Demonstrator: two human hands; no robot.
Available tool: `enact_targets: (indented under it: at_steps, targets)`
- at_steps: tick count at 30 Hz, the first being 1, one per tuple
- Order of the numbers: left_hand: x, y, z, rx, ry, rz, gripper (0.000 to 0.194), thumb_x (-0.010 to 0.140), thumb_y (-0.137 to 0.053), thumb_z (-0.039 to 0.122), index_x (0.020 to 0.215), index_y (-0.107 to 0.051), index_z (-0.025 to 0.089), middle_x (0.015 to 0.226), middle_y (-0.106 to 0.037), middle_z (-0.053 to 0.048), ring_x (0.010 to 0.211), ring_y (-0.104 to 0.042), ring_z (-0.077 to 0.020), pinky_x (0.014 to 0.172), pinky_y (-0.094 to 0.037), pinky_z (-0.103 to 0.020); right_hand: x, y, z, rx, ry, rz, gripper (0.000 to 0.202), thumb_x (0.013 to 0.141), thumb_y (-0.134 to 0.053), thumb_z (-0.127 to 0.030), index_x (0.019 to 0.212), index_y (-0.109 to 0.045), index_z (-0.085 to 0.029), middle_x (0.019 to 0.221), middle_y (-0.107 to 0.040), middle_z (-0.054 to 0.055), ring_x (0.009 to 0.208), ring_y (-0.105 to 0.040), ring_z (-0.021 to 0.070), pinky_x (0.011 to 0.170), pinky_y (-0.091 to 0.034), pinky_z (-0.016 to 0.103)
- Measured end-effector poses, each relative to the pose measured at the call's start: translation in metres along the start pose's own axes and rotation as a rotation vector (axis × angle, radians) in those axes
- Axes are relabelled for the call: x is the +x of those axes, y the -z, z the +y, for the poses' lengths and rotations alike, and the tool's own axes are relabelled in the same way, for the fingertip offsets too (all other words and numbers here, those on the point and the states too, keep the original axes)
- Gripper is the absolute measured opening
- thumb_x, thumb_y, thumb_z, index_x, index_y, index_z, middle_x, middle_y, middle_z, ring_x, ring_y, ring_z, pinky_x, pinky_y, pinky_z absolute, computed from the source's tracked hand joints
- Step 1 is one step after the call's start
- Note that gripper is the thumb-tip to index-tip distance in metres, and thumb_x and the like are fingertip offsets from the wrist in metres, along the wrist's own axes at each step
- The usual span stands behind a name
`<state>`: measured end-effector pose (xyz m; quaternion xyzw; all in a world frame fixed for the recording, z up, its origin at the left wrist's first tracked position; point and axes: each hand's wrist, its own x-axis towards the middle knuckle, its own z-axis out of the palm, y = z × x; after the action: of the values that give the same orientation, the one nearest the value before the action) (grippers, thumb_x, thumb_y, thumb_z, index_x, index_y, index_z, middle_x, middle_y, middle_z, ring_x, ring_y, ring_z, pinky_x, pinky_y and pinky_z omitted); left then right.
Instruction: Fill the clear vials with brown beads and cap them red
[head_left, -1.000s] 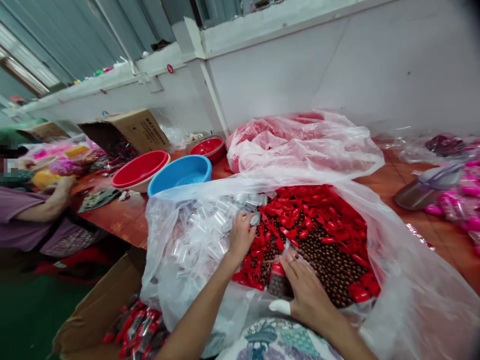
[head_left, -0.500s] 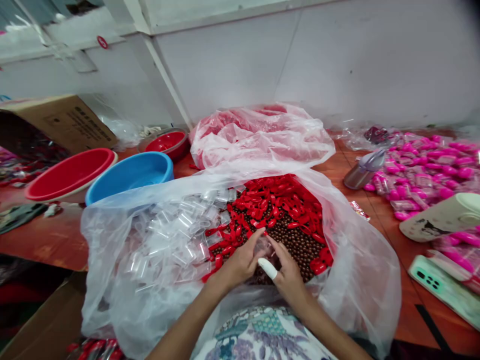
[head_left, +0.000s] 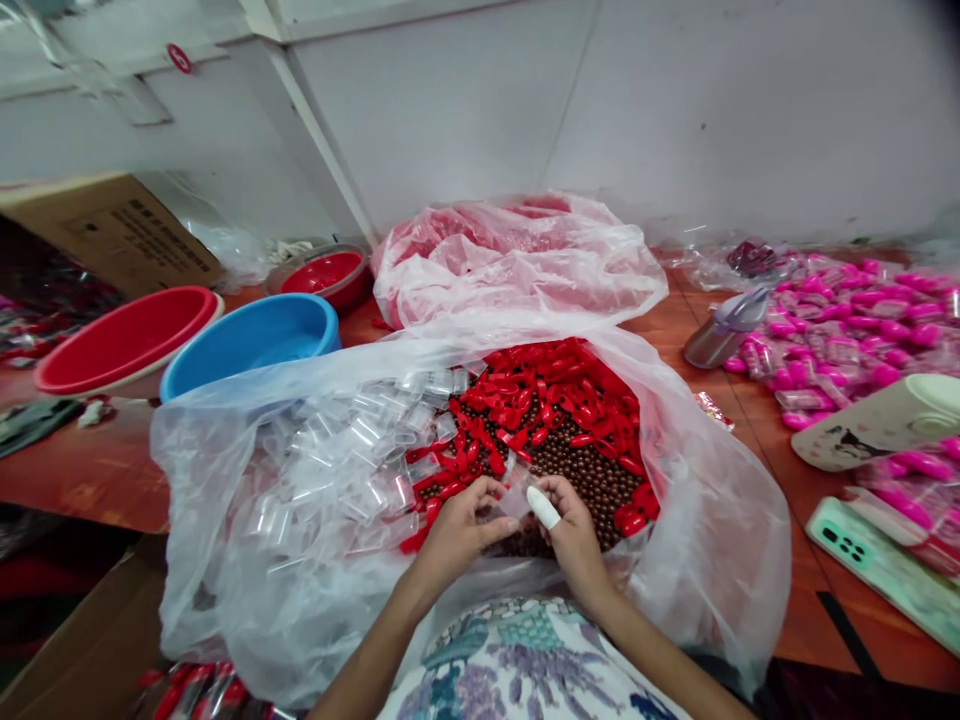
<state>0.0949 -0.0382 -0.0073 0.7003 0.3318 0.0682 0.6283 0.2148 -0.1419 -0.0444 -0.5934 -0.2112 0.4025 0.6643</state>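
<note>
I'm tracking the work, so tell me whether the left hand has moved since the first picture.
Yes. Against the far end of the clear containers, the left hand has moved nearer the wearer and rightward.

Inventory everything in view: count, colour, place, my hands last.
Open bag: one, translucent white, front centre
Clear containers: many, colourless, bag's left
Plastic pieces: many, red, bag's middle and right
Balls: many, brown, among the plastic pieces
Clear item: one, colourless, between the hands
Rear bag: one, pinkish white, behind
Large basins: two, red and blue, left
Bowl: one, red, behind the basins
Cartons: two, brown, upper left, lower left
Cloth: one, dark, far left
Packs: many, pink right, red lower left
Cup, tumbler, phone: one each, greyish, cream, pale green, right
Table: one, orange-red, beneath
Wall: pale, behind
Hands: two, bare, left, right with white finger cover
</note>
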Motion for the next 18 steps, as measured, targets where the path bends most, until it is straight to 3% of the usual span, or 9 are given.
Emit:
enact_targets:
  at_steps: [9,18]
  targets:
    - [-0.012,0.008,0.001,-0.069,0.077,0.002,0.028,0.067,-0.069,0.033,0.086,-0.055,0.017,0.073,-0.060,0.001,0.064,-0.052,-0.0128,0.059,-0.037,-0.021,-0.010,-0.009,0.001,0.076,-0.049,0.005,0.020,0.081,-0.056,-0.040,0.081,-0.050,-0.021,0.062,-0.044,-0.007,0.050,-0.038,0.0085,0.046,-0.029,0.020]
    - [-0.031,0.003,-0.006,-0.105,0.084,0.053,0.028,0.068,-0.069,0.034,0.087,-0.057,0.018,0.078,-0.063,0.000,0.065,-0.054,-0.0127,0.059,-0.037,-0.021,-0.024,-0.009,0.008,0.079,-0.038,0.024,0.019,0.078,-0.060,-0.037,0.081,-0.053,-0.020,0.058,-0.044,-0.007,0.048,-0.037,0.0080,0.045,-0.029,0.020]
